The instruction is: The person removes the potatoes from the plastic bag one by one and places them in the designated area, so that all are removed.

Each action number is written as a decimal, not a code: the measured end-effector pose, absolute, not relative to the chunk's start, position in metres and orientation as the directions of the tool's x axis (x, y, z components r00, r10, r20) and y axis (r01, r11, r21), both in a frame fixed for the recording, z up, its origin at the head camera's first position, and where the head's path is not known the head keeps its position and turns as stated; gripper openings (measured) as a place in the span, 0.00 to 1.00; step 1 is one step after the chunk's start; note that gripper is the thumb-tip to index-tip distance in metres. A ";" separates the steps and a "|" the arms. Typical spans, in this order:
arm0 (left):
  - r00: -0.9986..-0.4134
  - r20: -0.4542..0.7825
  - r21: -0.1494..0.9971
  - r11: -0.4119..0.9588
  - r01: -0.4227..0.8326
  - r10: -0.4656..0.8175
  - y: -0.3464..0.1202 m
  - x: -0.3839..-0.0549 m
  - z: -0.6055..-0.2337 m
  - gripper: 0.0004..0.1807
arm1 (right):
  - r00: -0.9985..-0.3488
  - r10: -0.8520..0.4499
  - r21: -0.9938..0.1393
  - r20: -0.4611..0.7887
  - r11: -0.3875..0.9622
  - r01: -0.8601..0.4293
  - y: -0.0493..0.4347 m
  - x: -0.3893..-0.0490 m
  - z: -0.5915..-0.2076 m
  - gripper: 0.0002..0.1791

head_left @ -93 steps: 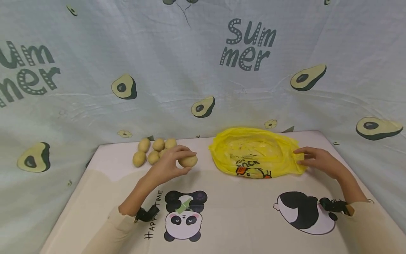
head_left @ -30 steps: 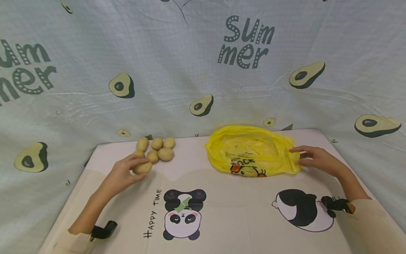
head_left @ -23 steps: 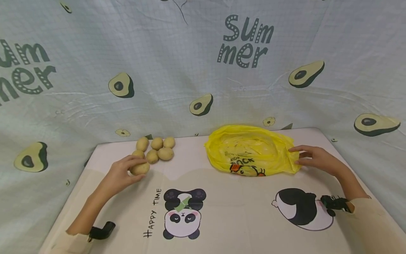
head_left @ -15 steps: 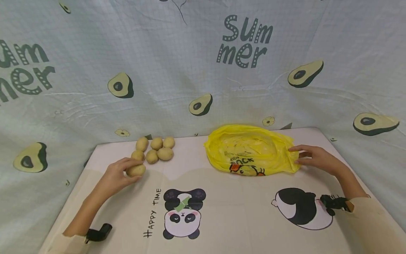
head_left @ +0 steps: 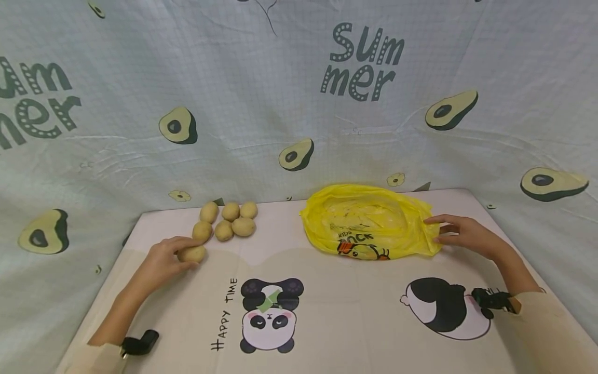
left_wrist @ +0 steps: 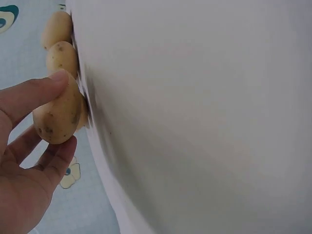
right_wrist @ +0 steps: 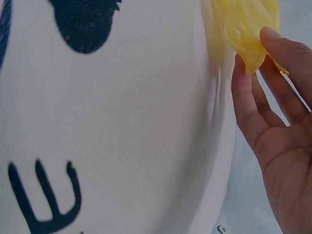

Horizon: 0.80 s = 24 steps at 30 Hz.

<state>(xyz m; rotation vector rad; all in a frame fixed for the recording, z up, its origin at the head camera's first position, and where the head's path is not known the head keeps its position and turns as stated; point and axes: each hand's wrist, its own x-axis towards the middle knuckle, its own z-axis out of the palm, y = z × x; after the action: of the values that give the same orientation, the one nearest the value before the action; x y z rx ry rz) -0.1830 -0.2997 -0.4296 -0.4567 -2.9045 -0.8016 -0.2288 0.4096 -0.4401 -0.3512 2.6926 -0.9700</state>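
Thumb and fingers of my left hand [head_left: 163, 262] grip a potato [head_left: 192, 254], low over the table in front of a group of potatoes [head_left: 243, 226]. In the left wrist view, the thumb lies along one side of the gripped potato [left_wrist: 58, 114], with fingertips under its end. Closest to it in the group is another potato [head_left: 202, 231]. A crumpled yellow plastic bag [head_left: 369, 221] with a duck print lies at the back right. My right hand [head_left: 467, 236] pinches its right end; the right wrist view shows the bag's gathered edge [right_wrist: 251, 44] between thumb and fingers.
The table [head_left: 345, 311] has a pale cover printed with two pandas [head_left: 270, 317] and lettering. Behind it hangs a curtain [head_left: 233, 104] with avocado prints, close to the table's back edge.
My left hand has carried its potato leftward from between the group and the bag, to the near left side of the group. My right hand stays at the bag.
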 end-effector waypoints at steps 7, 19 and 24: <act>-0.941 0.185 0.478 0.811 0.339 0.284 -0.305 -0.187 -0.433 0.25 | -0.938 -0.308 -0.658 -0.160 0.741 -0.132 0.410 -0.229 -0.440 0.32; -0.933 0.237 0.451 0.820 0.352 0.270 -0.302 -0.184 -0.435 0.25 | -0.941 -0.303 -0.648 -0.152 0.750 -0.137 0.410 -0.230 -0.441 0.32; -0.933 0.210 0.491 0.794 0.358 0.291 -0.299 -0.188 -0.435 0.24 | -0.944 -0.289 -0.641 -0.162 0.758 -0.122 0.409 -0.231 -0.443 0.32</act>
<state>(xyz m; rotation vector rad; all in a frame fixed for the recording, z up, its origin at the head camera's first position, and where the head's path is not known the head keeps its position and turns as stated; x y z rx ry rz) -0.1877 -0.2992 -0.4353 -0.5191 -2.8571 -0.8200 -0.2309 0.4088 -0.4432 -0.3220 2.7047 -0.9601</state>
